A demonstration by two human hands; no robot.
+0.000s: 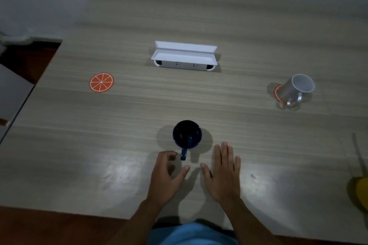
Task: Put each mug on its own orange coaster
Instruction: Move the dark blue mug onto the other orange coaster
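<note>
A dark blue mug [186,134] stands upright on the bare wooden table [199,101], its handle pointing toward me. My left hand [168,177] hovers just left of the handle, fingers curled and apart, holding nothing. My right hand [223,173] lies flat and open to the right of the mug. An orange-slice coaster [101,82] lies bare at the left. At the right, a silver mug [294,90] stands on a second orange coaster [277,93], which is mostly covered.
A white open box [184,56] sits at the middle back of the table. A yellow object [361,193] shows at the right edge. The table's left edge drops to a dark floor; the near edge is by my body.
</note>
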